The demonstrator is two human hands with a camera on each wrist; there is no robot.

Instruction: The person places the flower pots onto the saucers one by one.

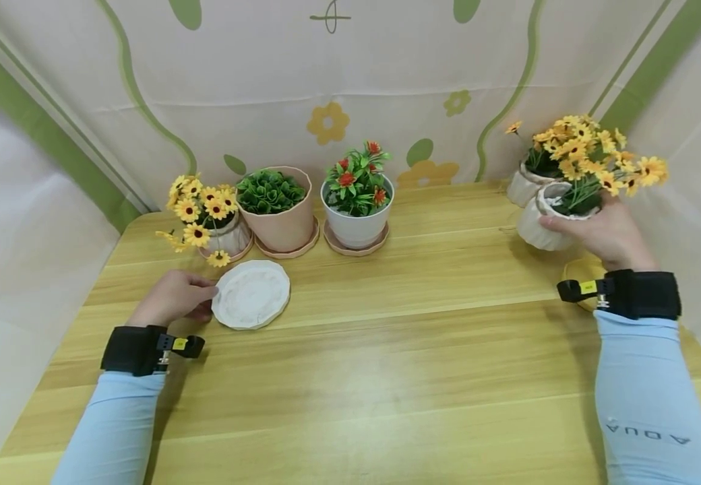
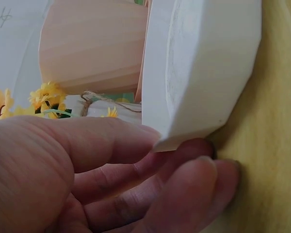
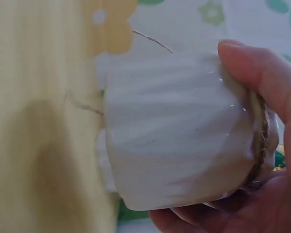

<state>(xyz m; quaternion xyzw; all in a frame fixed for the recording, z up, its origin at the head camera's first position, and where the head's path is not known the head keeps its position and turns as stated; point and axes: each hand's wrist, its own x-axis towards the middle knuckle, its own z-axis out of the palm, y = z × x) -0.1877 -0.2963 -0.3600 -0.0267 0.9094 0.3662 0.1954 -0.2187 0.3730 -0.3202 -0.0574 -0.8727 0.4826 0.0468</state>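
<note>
My left hand (image 1: 177, 294) pinches the near-left edge of a white faceted saucer (image 1: 251, 294), thumb on the rim and fingers below it. The left wrist view shows the saucer (image 2: 213, 63) close over the wood. At the right, my right hand (image 1: 614, 232) grips a white ribbed flowerpot (image 1: 541, 225) with yellow daisies (image 1: 623, 172) round its upper part. Twine circles the neck of this pot (image 3: 179, 131), which is held above the table and casts a shadow on it. A second white pot (image 1: 523, 188) with yellow flowers stands just behind.
Along the back left stand a small pot (image 1: 232, 237) of yellow daisies, a pink pot (image 1: 286, 225) with green leaves and a white pot (image 1: 356, 225) with red flowers, on pink saucers. A yellow saucer (image 1: 571, 269) lies partly under my right wrist. A patterned curtain (image 1: 253, 81) hangs behind.
</note>
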